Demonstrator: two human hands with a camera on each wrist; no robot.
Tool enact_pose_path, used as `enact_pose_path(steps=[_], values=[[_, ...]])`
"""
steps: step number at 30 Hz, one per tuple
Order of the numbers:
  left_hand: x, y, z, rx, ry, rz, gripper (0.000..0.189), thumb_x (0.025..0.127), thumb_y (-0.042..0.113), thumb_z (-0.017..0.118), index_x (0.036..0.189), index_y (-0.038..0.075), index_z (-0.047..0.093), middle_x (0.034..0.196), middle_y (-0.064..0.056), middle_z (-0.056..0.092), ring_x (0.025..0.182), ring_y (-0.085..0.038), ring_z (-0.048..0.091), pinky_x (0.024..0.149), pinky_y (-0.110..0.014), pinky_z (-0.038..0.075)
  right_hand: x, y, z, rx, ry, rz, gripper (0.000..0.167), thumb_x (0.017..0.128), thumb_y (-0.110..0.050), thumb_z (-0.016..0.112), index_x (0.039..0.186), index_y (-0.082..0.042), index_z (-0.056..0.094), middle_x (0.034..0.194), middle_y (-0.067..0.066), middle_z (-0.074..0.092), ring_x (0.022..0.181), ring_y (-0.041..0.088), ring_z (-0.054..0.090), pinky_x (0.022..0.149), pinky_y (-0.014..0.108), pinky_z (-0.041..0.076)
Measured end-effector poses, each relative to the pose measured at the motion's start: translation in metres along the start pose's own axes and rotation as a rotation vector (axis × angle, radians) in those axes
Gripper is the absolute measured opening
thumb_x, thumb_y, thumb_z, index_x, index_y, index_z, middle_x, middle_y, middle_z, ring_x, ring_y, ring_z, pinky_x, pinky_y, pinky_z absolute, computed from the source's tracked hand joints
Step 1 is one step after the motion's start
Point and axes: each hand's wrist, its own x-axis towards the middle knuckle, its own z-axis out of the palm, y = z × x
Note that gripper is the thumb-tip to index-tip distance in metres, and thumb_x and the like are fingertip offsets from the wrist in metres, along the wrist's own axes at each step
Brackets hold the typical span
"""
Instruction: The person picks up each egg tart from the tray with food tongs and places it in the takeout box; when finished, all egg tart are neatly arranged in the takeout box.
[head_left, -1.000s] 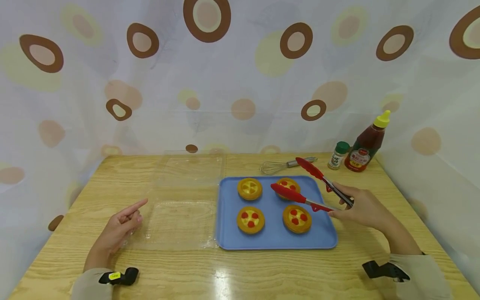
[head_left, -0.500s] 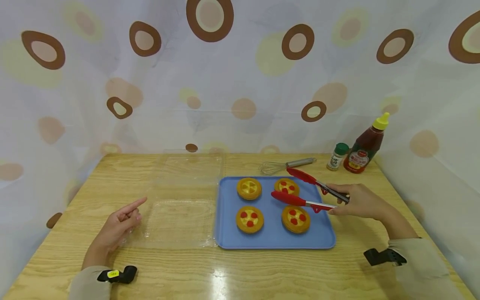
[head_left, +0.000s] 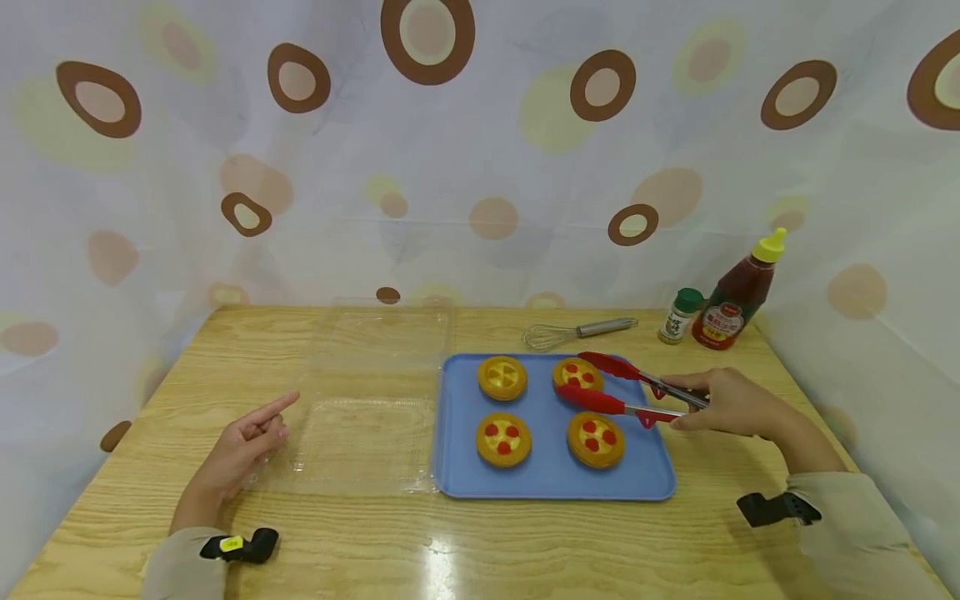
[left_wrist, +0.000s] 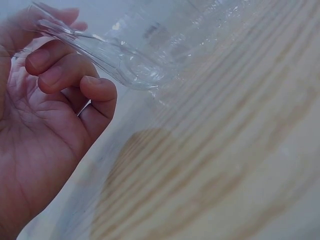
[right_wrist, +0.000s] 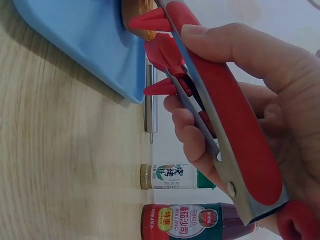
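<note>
Clear plastic box (head_left: 363,446) — its left edge gripped by the left hand (head_left: 237,452), fingers curled. The right hand (head_left: 731,402) wraps red tongs (head_left: 596,400), tips parted at the far-right tart (head_left: 576,373) on the blue tray (head_left: 540,486). Wooden table (head_left: 360,542); spotted cloth (head_left: 450,150) behind.

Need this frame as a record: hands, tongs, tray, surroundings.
left hand: holds edge of open clear plastic container
right hand: grips red-tipped tongs
tongs: spread, tips over blue tray, either side of back-right tart; contact unclear
tray: four tarts, three red-topped, back-left tart without red
behind tray: whisk
back right: seasoning bottle, ketchup bottle
</note>
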Motion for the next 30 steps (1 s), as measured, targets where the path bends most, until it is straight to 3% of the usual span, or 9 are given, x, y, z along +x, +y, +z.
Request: enact_pose_path(steps=[3, 8, 10, 16, 22, 30], values=[[0.0, 0.001, 0.0, -0.001, 0.004, -0.001, 0.051, 0.097, -0.009, 0.04, 0.143, 0.013, 0.044, 0.072, 0.003, 0.037, 0.056, -0.021, 0.019, 0.044, -0.034, 0.017, -0.001, 0.002, 0.001, 0.004, 0.008, 0.002, 0.072, 0.078, -0.032, 0.077, 0.134, 0.004, 0.05, 0.057, -0.005, 0.043, 0.048, 0.007, 0.036, 0.047, 0.023, 0.033], [0.001, 0.001, 0.001, -0.002, 0.006, 0.0, 0.051, 0.097, -0.009, 0.04, 0.142, 0.015, 0.046, 0.071, 0.003, 0.037, 0.055, -0.021, 0.019, 0.044, -0.034, 0.016, -0.003, 0.006, 0.003, 0.008, 0.029, -0.021, 0.07, 0.078, -0.031, 0.077, 0.132, 0.005, 0.051, 0.082, 0.006, 0.061, 0.045, 0.005, 0.031, 0.046, 0.023, 0.033], [0.001, 0.0, 0.001, -0.001, 0.005, -0.001, 0.052, 0.097, -0.01, 0.04, 0.142, 0.014, 0.045, 0.071, 0.003, 0.036, 0.055, -0.021, 0.018, 0.044, -0.034, 0.016, -0.004, 0.007, 0.004, 0.008, 0.036, -0.029, 0.07, 0.078, -0.03, 0.077, 0.132, 0.005, 0.052, 0.085, 0.006, 0.062, 0.045, 0.005, 0.03, 0.045, 0.023, 0.033], [0.002, -0.001, 0.002, 0.007, 0.009, -0.009, 0.051, 0.097, -0.009, 0.041, 0.144, 0.01, 0.042, 0.071, 0.002, 0.035, 0.054, -0.02, 0.018, 0.043, -0.034, 0.015, -0.009, 0.009, 0.007, 0.021, 0.05, -0.049, 0.068, 0.079, -0.029, 0.076, 0.133, 0.004, 0.051, 0.06, -0.006, 0.05, 0.048, 0.004, 0.037, 0.046, 0.023, 0.033], [0.002, -0.001, 0.002, 0.0, 0.004, 0.008, 0.051, 0.096, -0.01, 0.041, 0.144, 0.007, 0.041, 0.07, 0.0, 0.033, 0.054, -0.02, 0.017, 0.043, -0.034, 0.014, -0.014, 0.007, 0.006, 0.009, 0.125, -0.089, 0.062, 0.078, -0.024, 0.078, 0.13, 0.003, 0.055, 0.059, -0.008, 0.042, 0.049, 0.004, 0.034, 0.046, 0.023, 0.032], [0.001, -0.001, 0.001, 0.005, 0.005, 0.02, 0.051, 0.096, -0.011, 0.04, 0.144, 0.007, 0.041, 0.071, -0.002, 0.031, 0.055, -0.02, 0.018, 0.043, -0.034, 0.015, -0.007, -0.015, -0.006, -0.001, 0.163, -0.163, 0.059, 0.078, -0.02, 0.078, 0.128, 0.002, 0.057, 0.068, -0.008, 0.054, 0.048, 0.003, 0.035, 0.044, 0.023, 0.031]])
